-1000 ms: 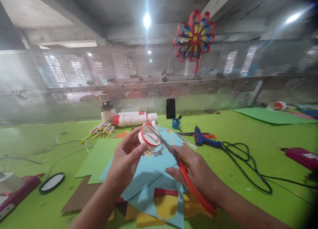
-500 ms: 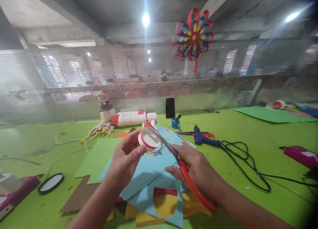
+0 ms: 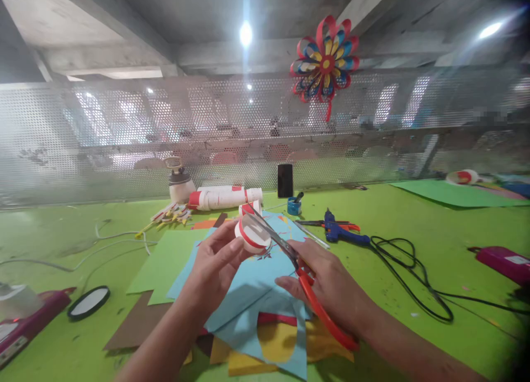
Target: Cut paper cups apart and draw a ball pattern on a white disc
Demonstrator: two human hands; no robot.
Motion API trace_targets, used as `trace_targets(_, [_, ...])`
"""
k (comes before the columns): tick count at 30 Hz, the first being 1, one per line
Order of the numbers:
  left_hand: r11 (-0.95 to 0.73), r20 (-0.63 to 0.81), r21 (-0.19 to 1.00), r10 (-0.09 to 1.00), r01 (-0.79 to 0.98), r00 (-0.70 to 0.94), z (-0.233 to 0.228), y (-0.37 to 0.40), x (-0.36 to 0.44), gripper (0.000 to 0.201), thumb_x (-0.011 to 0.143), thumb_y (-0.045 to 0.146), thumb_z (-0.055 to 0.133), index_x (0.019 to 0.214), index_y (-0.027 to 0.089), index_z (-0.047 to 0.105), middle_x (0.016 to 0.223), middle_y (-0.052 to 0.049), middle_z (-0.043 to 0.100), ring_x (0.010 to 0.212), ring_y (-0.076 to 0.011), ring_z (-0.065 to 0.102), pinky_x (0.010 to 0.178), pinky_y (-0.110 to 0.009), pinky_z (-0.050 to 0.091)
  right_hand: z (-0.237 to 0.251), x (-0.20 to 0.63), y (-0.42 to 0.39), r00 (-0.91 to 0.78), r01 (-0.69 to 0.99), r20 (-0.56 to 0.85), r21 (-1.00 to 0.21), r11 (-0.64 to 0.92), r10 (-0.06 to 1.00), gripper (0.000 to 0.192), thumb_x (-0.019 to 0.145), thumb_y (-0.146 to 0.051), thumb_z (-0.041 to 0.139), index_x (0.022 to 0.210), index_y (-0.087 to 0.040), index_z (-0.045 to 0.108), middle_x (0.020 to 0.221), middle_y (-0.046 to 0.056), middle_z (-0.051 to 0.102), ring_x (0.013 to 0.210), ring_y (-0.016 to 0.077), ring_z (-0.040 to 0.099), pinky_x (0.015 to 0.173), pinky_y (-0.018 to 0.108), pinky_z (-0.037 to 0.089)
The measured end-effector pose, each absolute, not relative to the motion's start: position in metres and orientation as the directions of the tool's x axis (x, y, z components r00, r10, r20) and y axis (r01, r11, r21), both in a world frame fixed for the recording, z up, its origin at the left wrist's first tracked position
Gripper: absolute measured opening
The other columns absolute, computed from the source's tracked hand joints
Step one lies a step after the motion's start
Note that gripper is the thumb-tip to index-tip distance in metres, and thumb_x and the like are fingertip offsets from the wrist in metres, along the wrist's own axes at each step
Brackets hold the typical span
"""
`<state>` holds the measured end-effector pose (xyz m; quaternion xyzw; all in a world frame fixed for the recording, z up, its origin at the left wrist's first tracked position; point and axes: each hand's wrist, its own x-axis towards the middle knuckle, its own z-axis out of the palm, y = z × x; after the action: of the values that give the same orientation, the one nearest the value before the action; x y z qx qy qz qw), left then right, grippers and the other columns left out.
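The left hand [image 3: 215, 266] pinches a white-and-red paper ring [image 3: 252, 235] while the right hand [image 3: 327, 285] grips red-handled scissors [image 3: 306, 285].

- Left hand [image 3: 215, 260] and right hand [image 3: 327, 282] above a stack of paper sheets [image 3: 256, 293] lying on the tabletop [image 3: 414, 233].
- Paper ring [image 3: 251, 235] in left hand; scissors [image 3: 306, 282] in right hand, blades touching the ring.
- Behind the sheets: glue tube [image 3: 226, 197] lying on its side, bottle [image 3: 179, 186] to its left, phone [image 3: 284, 180] upright to its right.
- Glue gun [image 3: 342, 233] right of the sheets, its cable [image 3: 414, 282] trailing farther right.
- Tape roll [image 3: 88, 302] left of the sheets.
- Paper flower [image 3: 325, 62] on the mesh screen [image 3: 103, 133] behind the tabletop.
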<state>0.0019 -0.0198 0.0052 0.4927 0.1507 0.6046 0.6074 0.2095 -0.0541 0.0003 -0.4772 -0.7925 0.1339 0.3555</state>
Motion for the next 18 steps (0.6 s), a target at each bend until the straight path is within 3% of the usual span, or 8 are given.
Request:
trace_targets(8, [-0.184,0.403,0.792,0.874,-0.582,0.273,0.0032,-0.0198,0.0018,0.027,0.084,0.023,0.069,0.111,0.019,0.07,0.107,-0.007,0.072,0.092,-0.0186,0.068,0.082,-0.031,0.058,0.0004,0.2115,-0.0543,-0.318,0.583,0.403,-0.631,0.512,0.858,0.038,0.087,-0.051,0.06,0.113,-0.023,0.061,0.09,0.005,0.058,0.08,0.0215,0.054,0.075,0.037,0.044])
trace_targets(18, [-0.087,0.315,0.801,0.902,-0.593,0.294,0.0113,-0.0212,-0.001,0.032,0.082,0.028,0.069,0.109,0.011,0.07,0.099,-0.011,0.073,0.085,-0.0213,0.069,0.081,-0.035,0.058,0.0009,0.2109,-0.0545,-0.313,0.598,0.437,-0.6,0.532,0.843,0.032,0.086,-0.05,0.063,0.099,-0.021,0.063,0.088,0.005,0.062,0.081,0.0218,0.056,0.077,0.036,0.045])
